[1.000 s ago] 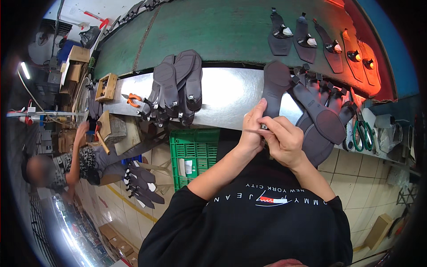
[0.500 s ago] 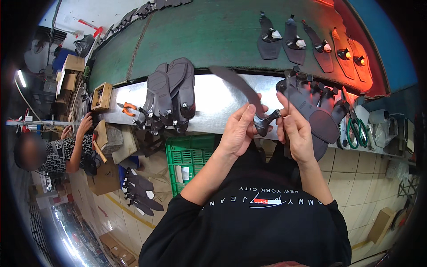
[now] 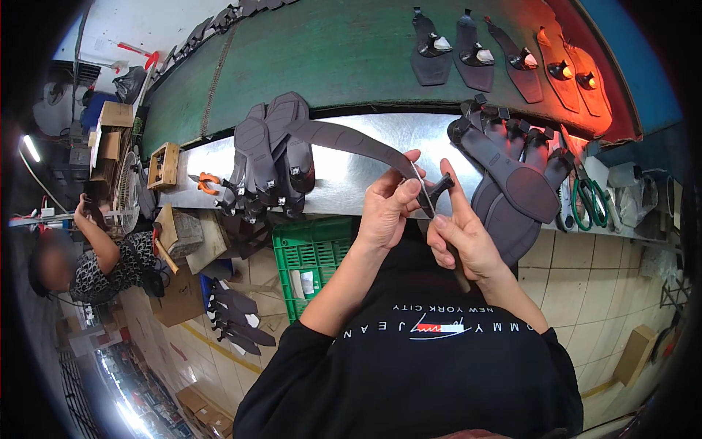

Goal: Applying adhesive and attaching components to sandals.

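Held in my left hand [image 3: 382,214] is a dark grey sandal sole [image 3: 351,139], its long end reaching up and left over the metal bench. At the gripped end a black, strap-like part [image 3: 440,186] sticks out. My right hand [image 3: 474,238] is closed on a slim tool with a thin metal blade and a dark handle [image 3: 461,275]; its exact kind is unclear. The blade crosses close to the black part, between both hands; whether it touches is hard to see. My right index finger stretches up beside that part.
Sole piles lie left [image 3: 252,139] and right [image 3: 504,162] on the metal bench [image 3: 344,175]. Orange-handled pliers [image 3: 208,183] and green-handled scissors [image 3: 591,203] lie there. Beyond, a green belt [image 3: 329,66] carries soles under red light. A green crate [image 3: 311,249] stands below; a co-worker [image 3: 102,252] is left.
The sole's far end has swung lower and left, toward the left pile. My right hand has moved lower, and the tool's blade now slants up beside the black part. The co-worker has raised an arm.
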Demonstrator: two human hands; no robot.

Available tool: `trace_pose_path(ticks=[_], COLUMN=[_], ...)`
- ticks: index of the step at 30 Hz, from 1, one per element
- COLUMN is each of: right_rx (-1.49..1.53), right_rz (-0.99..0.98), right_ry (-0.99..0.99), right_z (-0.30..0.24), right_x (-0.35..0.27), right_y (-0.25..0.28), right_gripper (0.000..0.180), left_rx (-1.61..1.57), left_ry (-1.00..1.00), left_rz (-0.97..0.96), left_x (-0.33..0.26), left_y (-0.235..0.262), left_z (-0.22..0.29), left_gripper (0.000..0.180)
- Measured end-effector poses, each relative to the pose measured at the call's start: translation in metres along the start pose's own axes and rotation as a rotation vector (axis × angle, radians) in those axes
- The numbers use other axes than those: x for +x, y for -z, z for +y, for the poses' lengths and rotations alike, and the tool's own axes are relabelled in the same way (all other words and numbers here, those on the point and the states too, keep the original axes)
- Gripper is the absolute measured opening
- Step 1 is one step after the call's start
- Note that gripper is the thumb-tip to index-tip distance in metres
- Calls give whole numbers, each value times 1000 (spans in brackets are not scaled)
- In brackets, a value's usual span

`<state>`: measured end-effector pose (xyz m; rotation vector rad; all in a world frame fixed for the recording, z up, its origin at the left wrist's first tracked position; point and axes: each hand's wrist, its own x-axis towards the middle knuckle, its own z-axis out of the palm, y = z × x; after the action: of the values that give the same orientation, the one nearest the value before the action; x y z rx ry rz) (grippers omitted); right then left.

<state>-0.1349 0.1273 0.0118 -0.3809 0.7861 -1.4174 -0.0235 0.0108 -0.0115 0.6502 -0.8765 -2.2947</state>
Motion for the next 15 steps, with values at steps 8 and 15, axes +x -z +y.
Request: trace_pose_path(ticks=[8, 15], right_rx=[35, 95], right_rz=[99, 78], right_ry=[-17, -42], right_z=[-1, -5], right_x=[-1, -2], right_y=[10, 14], right_gripper=[56, 51], left_rx=[257, 248], left_ry=[-143, -157], left_rz=[41, 15], left_x=[-3, -3], left_y=[5, 5], left_z=[-6, -6], left_gripper=[58, 59])
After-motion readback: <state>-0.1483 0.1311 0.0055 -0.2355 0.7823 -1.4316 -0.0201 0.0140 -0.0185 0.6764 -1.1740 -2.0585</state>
